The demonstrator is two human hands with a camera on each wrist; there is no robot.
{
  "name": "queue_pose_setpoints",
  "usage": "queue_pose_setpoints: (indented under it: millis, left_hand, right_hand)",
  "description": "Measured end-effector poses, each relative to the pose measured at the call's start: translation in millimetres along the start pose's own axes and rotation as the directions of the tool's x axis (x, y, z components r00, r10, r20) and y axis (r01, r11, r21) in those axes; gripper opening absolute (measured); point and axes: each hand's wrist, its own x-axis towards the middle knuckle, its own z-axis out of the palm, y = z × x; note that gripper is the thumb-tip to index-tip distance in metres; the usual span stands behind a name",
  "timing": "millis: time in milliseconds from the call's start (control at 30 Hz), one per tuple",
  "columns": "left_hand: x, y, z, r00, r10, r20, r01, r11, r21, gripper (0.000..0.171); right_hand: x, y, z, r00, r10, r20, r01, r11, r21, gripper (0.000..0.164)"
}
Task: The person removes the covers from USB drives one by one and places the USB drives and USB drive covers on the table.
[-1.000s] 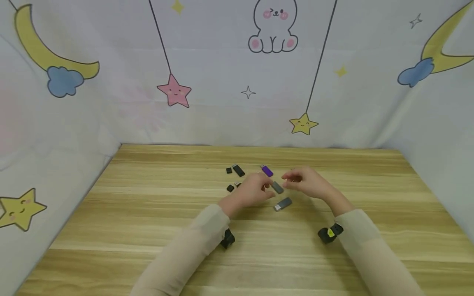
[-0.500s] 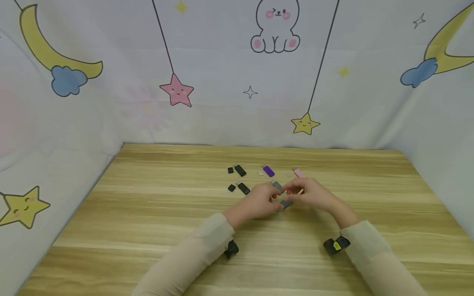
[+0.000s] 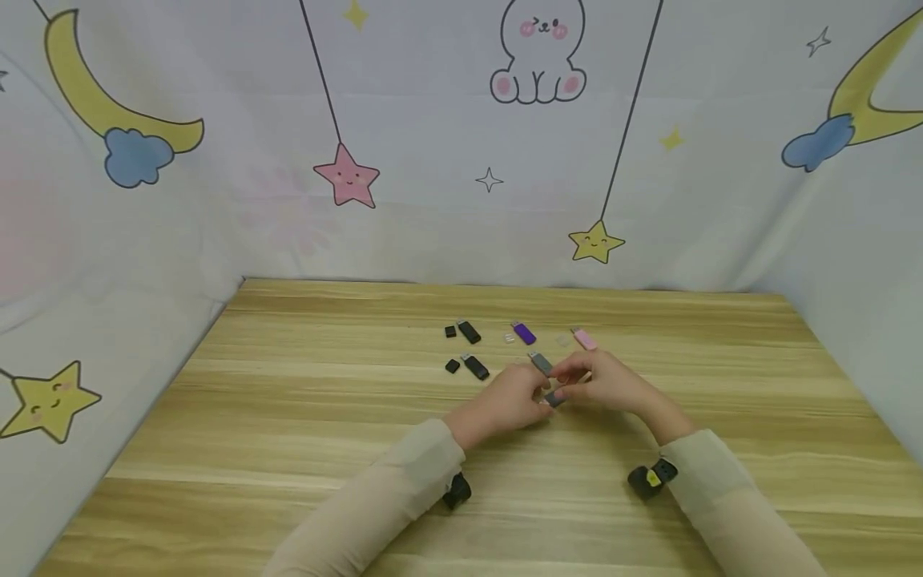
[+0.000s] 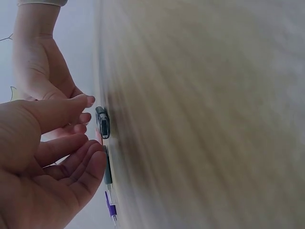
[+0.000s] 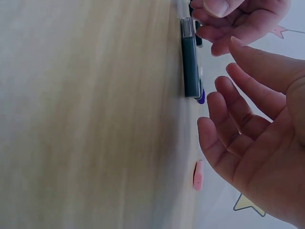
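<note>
A grey USB stick (image 3: 554, 398) lies on the table between my hands, partly covered by fingers in the head view. In the right wrist view the same USB stick (image 4: 102, 122) (image 5: 189, 62) shows its pale plug end pointing toward the left hand. My left hand (image 3: 508, 398) hovers at its left side, thumb and fingers loosely bent and apart. From the right, my right hand (image 3: 606, 382) reaches in with relaxed, spread fingers. Neither hand visibly holds anything. Just behind them lies a second grey USB stick (image 3: 541, 363), its plug facing away.
Two black USB sticks (image 3: 469, 332) with small black caps (image 3: 452, 366) beside them lie to the left. Farther back are a purple USB stick (image 3: 524, 333), a pink one (image 3: 584, 339) and clear caps (image 3: 509, 338). A patterned white curtain (image 3: 433, 240) borders the wooden table.
Both hands have come nearer to the body and closer together, around the nearer grey stick. The pink stick and the nearer black stick are now uncovered.
</note>
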Motion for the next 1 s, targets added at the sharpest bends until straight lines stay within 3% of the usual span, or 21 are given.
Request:
queue_pose_setpoints:
  millis: [400, 1000]
  left_hand:
    - [3.1, -1.5, 2.1, 1.0, -0.02, 0.019, 0.019, 0.999, 0.039, 0.02]
    - [8.7, -3.3, 4.9, 0.998, -0.054, 0.043, 0.049, 0.994, 0.097, 0.01]
  right_hand:
    - [5, 12, 0, 0.997, 0.042, 0.06, -0.043, 0.999, 0.008, 0.026]
    - [9, 11, 5, 0.995, -0.027, 0.093, 0.028, 0.999, -0.014, 0.027]
